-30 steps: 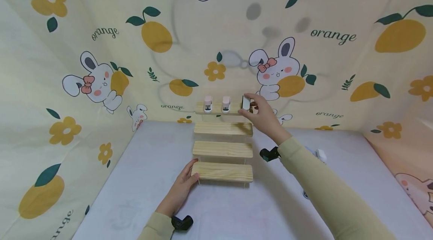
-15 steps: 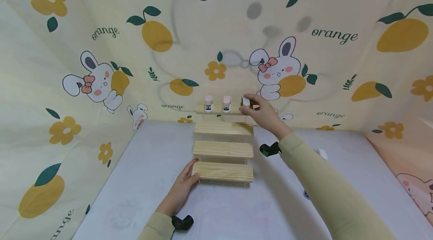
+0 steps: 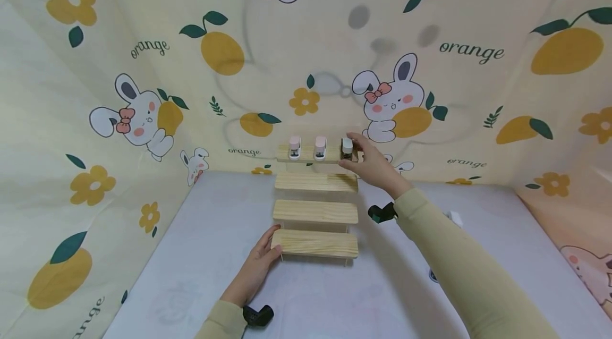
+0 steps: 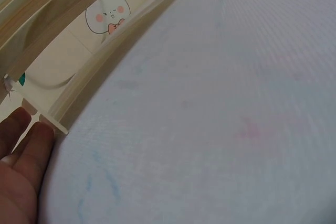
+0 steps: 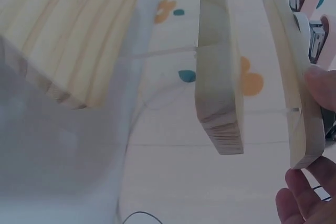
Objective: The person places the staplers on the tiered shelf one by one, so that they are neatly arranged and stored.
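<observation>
Your right hand (image 3: 375,164) pinches the dark-and-white stapler (image 3: 347,146), just right of frame centre, apparently to align it with two pink staplers (image 3: 320,146) on the top shelf (image 3: 307,154); your left hand (image 3: 254,265) grips the bottom shelf (image 3: 315,243), below centre, presumably for stability

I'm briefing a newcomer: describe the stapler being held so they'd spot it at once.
At the centre of the head view stands a four-tier wooden rack. Follow its top shelf to the right end, where the stapler is. Its white top and dark lower body set it apart from the two pink-topped staplers to its left.
</observation>
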Motion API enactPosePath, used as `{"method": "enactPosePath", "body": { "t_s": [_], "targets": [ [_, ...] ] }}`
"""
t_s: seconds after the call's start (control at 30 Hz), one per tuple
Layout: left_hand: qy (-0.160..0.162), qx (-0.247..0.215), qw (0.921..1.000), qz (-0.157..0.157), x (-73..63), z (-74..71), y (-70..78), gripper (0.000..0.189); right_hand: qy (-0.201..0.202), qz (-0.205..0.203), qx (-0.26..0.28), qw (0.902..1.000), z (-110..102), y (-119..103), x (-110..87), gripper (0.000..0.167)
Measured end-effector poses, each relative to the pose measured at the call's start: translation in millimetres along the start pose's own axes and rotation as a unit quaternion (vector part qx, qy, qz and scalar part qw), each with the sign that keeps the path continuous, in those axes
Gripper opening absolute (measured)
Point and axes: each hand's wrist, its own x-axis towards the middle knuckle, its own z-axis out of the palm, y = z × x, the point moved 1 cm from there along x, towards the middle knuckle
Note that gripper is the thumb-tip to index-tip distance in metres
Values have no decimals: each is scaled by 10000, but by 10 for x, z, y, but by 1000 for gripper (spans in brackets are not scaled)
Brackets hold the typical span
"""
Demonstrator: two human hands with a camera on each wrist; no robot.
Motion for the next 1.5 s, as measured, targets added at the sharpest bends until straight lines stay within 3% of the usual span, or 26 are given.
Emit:
{"method": "enactPosePath", "body": {
  "t_s": [0.27,0.43,0.77,1.27,1.5],
  "targets": [
    [-19,-36,10000,69,3,-11,-16,59,30,96,41,9999,8,7,8,82],
    [-21,-53,10000,47,1,-9,-17,60,-102,-148,-169,9997,-27,0,43,85],
    [38,16,10000,-87,3,-7,6,60,-740,27,-154,9971,-154,-80,172,77],
    [48,52,10000,-54,16,4,8,61,-499,-49,-136,9987,-112,-33,142,77],
    [15,53,10000,-43,12,-17,-2,61,-83,103,-338,9993,-239,59,-97,85]
  ]
}}
